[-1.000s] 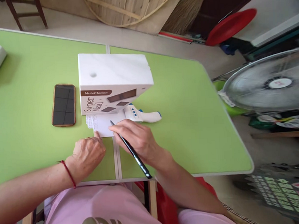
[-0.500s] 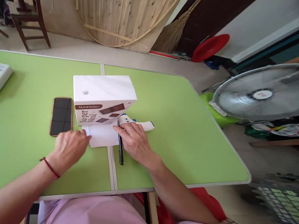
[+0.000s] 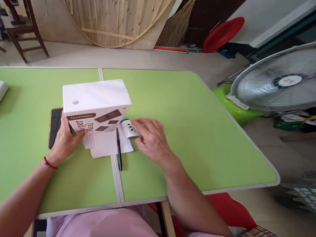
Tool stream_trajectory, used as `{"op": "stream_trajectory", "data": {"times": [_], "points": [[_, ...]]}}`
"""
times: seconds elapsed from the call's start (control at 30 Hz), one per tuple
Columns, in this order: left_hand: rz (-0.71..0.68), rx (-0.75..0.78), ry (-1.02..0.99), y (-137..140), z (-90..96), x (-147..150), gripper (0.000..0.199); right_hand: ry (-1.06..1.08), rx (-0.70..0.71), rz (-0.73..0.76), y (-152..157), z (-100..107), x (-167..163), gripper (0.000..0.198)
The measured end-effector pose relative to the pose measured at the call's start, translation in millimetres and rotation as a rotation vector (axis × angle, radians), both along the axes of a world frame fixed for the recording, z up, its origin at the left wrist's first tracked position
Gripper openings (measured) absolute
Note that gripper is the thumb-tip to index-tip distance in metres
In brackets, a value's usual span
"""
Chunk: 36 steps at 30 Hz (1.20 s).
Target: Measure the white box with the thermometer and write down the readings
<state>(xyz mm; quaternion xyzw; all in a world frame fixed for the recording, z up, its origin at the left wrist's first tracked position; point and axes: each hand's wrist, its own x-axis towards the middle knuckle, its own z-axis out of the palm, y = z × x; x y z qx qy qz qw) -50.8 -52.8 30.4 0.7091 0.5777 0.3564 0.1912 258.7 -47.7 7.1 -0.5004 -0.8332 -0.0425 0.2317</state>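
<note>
Left hand (image 3: 63, 140) gripping box (image 3: 97, 95), right hand (image 3: 153, 140) holding white device (image 3: 127, 130), pen (image 3: 119, 150) between.

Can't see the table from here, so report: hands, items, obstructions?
Left hand on left end of white box. Right hand gripping white handheld device. Black pen across near edge of paper; phone partly hidden.

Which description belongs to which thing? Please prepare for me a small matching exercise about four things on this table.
1. pen
2. box
3. phone
4. device with blue dots

A. in the right hand
B. just left of the box
C. lying partly on the paper
D. white, with a brown NutriMotion label

Pairs: 1-C, 2-D, 3-B, 4-A
</note>
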Motion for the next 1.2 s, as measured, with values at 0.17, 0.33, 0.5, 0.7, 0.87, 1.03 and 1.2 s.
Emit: {"op": "stream_trajectory", "data": {"times": [0.17,0.33,0.5,0.7,0.87,1.03,1.2], "points": [[-0.038,0.005,-0.050,6,-1.5,1,0.053,-0.125,-0.140,0.009,7,-7,17,0.064],[0.009,-0.037,-0.205,-4,14.9,1,0.067,-0.122,-0.153,-0.008,10,-14,18,0.062],[-0.029,-0.133,-0.137,-16,33.3,1,0.061,-0.124,-0.164,-0.012,11,-13,18,0.057],[-0.100,-0.174,-0.048,-15,31.4,4,0.067,-0.006,-0.131,-0.041,12,-15,21,0.058],[-0.169,-0.055,-0.088,-12,20.2,7,0.088,0.373,0.000,-0.077,4,2,13,0.041],[-0.224,-0.063,-0.148,-11,14.5,7,0.091,1.061,-0.580,0.168,-39,27,-22,0.021],[-0.273,-0.008,-0.170,-9,10.1,6,0.096,1.169,-1.008,0.127,-63,22,-51,0.023]]}}
